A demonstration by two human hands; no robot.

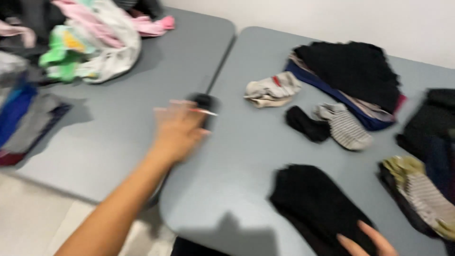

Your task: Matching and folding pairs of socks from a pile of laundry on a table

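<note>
I see my left hand [177, 132] stretched out over the seam where the two grey worktop [227, 156] halves meet, the arm coming in from the lower left. It is badly blurred, so I cannot tell for certain whether the fingers [182, 102] grip anything; they look loosely extended, with a small black sock [204, 105] right at their tips, touching or very nearly so (the smear hides which).

My right hand [367, 242] sits at the bottom edge of the view, only partly in frame, fingers spread flat and resting on a black folded garment [313, 204] on the right half of the worktop.

Beyond that, on the right half, lie a beige sock bundle [272, 89], a rolled black sock [307, 123] and a grey striped sock [345, 127] just beside it. Behind them is a stack of dark clothes [353, 71] near the wall. At the far right are another dark pile [429, 123] and a striped sock with olive trim [422, 189].

On the left half sits a heap of pink, green and white laundry [95, 40], with blue and grey items [23, 114] at the left edge.
</note>
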